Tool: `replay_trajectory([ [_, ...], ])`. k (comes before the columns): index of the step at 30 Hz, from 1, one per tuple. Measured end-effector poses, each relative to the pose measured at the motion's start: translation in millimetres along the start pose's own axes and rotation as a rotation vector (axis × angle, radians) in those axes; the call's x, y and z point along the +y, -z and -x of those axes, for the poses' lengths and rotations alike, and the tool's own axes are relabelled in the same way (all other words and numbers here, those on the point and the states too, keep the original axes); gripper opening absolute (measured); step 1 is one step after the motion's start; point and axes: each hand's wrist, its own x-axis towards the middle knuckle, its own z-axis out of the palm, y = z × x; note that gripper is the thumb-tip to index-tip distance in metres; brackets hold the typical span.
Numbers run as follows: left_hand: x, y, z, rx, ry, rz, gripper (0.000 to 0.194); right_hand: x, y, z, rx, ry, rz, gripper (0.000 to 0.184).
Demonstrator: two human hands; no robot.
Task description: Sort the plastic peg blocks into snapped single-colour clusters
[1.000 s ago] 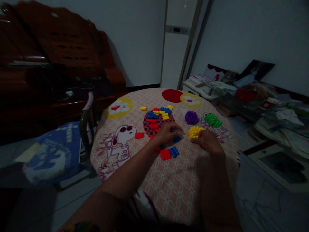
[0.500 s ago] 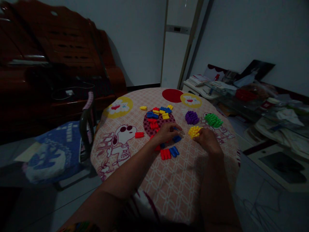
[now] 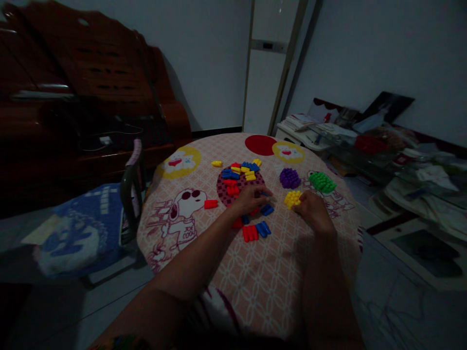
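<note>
My right hand has its fingers closed at the right edge of a yellow knobby cluster of toy pieces, low over the tablecloth. Over the middle of the table, my left hand reaches out with fingers spread and slightly bent, above red and blue plastic pieces that it partly hides. A blue piece lies just under its fingertips. Nearer me are joined red pieces and blue pieces. Beyond the right hand sit a purple knobby cluster and a green one.
Mixed red, blue and yellow pieces lie farther back on the round table. A lone red piece and a yellow one are to the left. A chair stands left; a cluttered glass-topped cabinet is at the right.
Both hands stay nearly in place. The yellow cluster has shifted very slightly left with the right hand beside it; the other pieces look unmoved.
</note>
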Motion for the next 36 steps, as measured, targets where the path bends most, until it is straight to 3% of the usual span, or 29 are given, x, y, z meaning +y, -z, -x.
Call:
replay_trajectory([
  [3, -2.7, 14.0, -3.1, 0.059, -0.047, -0.100, 0.020, 0.6, 3.2, 1.1, 0.024, 0.000, -0.024, 0.025],
  [8, -10.7, 53.7, -5.9, 0.387, 0.018, -0.274, 0.013, -4.3, 9.0, 1.0, 0.144, 0.049, -0.133, 0.026],
  [12, -13.4, 80.4, -15.3, 0.559, 0.073, -0.501, 0.020, -20.0, 6.8, 1.9, 0.255, 0.102, -0.287, 0.029],
  [14, -14.1, 86.0, -26.6, 0.590, 0.042, -0.586, 0.025, -30.2, 3.3, 3.2, 0.285, 0.143, -0.323, 0.029],
  [18, -17.9, 83.7, -52.5, 0.498, -0.030, -0.714, 0.036, -47.4, -4.8, 6.1, 0.288, 0.195, -0.306, 0.029],
  [21, -22.1, 79.4, -61.2, 0.375, 0.086, -0.823, 0.034, -53.8, -9.6, 7.6, 0.276, 0.210, -0.295, 0.028],
  [24, -24.8, 77.4, -57.4, 0.334, 0.137, -0.823, 0.027, -55.2, -12.0, 7.8, 0.261, 0.212, -0.298, 0.028],
  [27, -23.6, 72.2, -47.9, 0.348, 0.073, -0.700, 0.021, -55.1, -13.1, 6.8, 0.257, 0.213, -0.355, 0.029],
  [30, -18.2, 56.5, -37.7, 0.287, -0.019, -0.456, 0.020, -57.0, -15.0, 6.3, 0.213, 0.174, -0.525, 0.031],
  [36, 1.7, 10.7, -15.8, 0.063, -0.183, 0.035, 0.030, -71.6, -21.2, 9.2, -0.155, -0.120, -0.993, 0.049],
])
